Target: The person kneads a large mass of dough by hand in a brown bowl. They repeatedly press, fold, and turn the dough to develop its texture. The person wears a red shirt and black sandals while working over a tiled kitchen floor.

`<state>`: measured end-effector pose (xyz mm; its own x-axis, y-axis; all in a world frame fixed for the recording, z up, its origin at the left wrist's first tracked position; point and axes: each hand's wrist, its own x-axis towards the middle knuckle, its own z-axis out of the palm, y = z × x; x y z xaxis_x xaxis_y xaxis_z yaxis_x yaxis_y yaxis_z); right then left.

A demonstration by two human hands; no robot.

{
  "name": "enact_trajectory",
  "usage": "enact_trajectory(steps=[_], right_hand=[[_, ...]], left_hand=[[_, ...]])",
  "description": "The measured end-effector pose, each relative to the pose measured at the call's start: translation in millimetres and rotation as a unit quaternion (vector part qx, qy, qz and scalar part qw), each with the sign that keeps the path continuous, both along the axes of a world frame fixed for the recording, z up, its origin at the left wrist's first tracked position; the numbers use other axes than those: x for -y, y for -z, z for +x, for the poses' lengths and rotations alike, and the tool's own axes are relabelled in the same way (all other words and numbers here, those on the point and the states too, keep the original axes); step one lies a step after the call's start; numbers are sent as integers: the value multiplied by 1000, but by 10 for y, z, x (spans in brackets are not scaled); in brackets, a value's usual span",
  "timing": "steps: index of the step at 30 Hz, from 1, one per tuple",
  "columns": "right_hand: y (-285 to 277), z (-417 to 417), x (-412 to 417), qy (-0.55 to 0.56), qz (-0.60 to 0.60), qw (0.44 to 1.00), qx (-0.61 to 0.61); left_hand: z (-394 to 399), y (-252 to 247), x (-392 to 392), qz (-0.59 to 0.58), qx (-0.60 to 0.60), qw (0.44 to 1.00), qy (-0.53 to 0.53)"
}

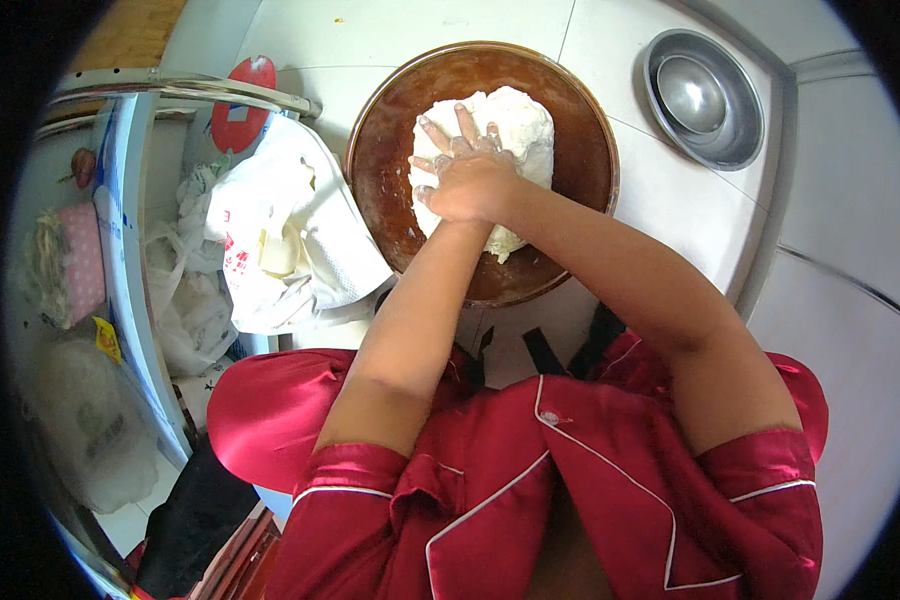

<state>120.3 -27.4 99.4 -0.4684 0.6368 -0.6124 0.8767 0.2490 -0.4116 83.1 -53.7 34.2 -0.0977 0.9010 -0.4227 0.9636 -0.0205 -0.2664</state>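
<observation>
A large lump of white dough (pixel 529 124) lies in a wide round brown basin (pixel 581 150) on the tiled floor. Both of my hands press on the dough, one laid over the other. My right hand (pixel 480 184) is on top, its fingertips marked with dough. Beneath it is my left hand (pixel 439 142), with spread fingers pointing away from me; the right hand covers much of it. The dough is uneven, with a ragged edge towards me.
Two nested metal bowls (pixel 742 142) stand at the upper right by the wall. On the left, a white printed sack (pixel 315 225) lies against the basin, beside a rack (pixel 139 225) holding plastic bags (pixel 195 315).
</observation>
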Motion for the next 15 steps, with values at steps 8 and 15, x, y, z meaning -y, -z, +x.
enact_trajectory(steps=[8, 15], right_hand=[[616, -210, 308, 177, 420, 868, -196], [750, 429, -523, 137, -27, 965, -223]], left_hand=[[-17, -197, 74, 31, 56, 998, 24], [273, 92, -50, 235, 95, 956, 145]])
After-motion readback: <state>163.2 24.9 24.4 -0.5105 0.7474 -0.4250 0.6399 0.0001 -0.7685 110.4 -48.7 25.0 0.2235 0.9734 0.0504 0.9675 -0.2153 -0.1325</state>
